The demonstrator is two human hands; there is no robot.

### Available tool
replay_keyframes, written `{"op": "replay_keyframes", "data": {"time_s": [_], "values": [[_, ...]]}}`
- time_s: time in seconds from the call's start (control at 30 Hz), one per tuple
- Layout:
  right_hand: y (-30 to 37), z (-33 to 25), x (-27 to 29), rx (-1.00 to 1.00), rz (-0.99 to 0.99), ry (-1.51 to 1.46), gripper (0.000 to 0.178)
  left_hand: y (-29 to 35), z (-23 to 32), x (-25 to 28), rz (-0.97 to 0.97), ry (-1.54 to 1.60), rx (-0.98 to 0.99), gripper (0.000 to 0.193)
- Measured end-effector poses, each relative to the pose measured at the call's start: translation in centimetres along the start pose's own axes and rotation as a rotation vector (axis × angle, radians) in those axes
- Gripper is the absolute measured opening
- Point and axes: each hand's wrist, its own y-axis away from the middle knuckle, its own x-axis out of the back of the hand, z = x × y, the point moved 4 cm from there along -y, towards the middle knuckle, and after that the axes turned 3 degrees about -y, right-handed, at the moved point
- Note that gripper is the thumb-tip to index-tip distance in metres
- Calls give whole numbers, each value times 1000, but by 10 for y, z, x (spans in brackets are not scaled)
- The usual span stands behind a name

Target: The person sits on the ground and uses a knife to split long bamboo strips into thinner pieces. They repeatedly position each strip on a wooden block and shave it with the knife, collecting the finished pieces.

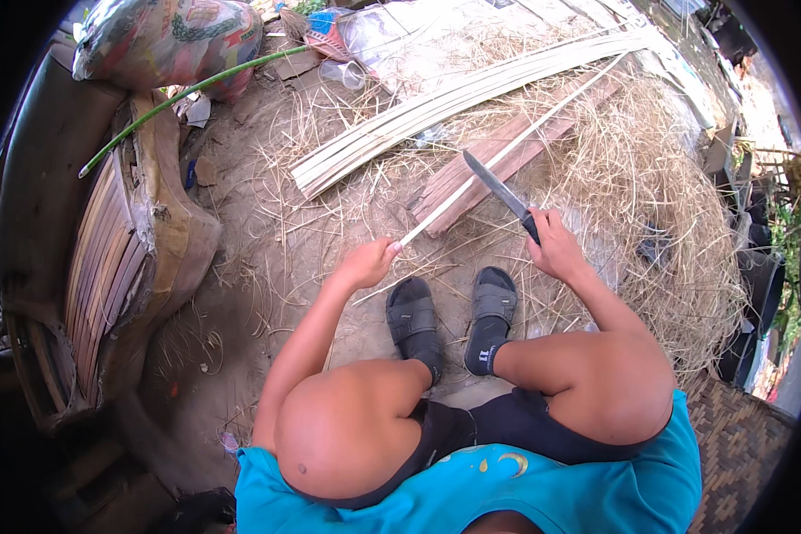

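Observation:
My left hand [371, 264] is closed around the near end of a long, thin, pale strip [507, 153], which looks like split bamboo. From there the strip runs away to the upper right, over a reddish-brown wooden board [516, 160] on the ground. In my right hand [556, 244] is a knife [498, 185] with a dark handle, gripped at the handle. Its long grey blade points up and left, its tip close to the strip; whether they touch I cannot tell.
A bundle of pale strips [400, 125] lies beyond the board. Heaped shavings [641, 205] cover the ground at right. A green pole [196, 86] leans over a battered couch-like frame [165, 222] at left, near a stuffed sack [173, 40]. My sandalled feet [414, 316] are below my hands.

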Motion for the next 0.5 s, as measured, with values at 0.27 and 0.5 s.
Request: {"op": "replay_keyframes", "data": {"time_s": [0.27, 0.5], "values": [[-4, -58, -67, 160, -184, -40, 44, -3, -22, -51, -342, 1381, 332, 27], [-28, -39, -60, -40, -54, -179, 44, -25, -11, -32, -194, 1225, 241, 29]]}}
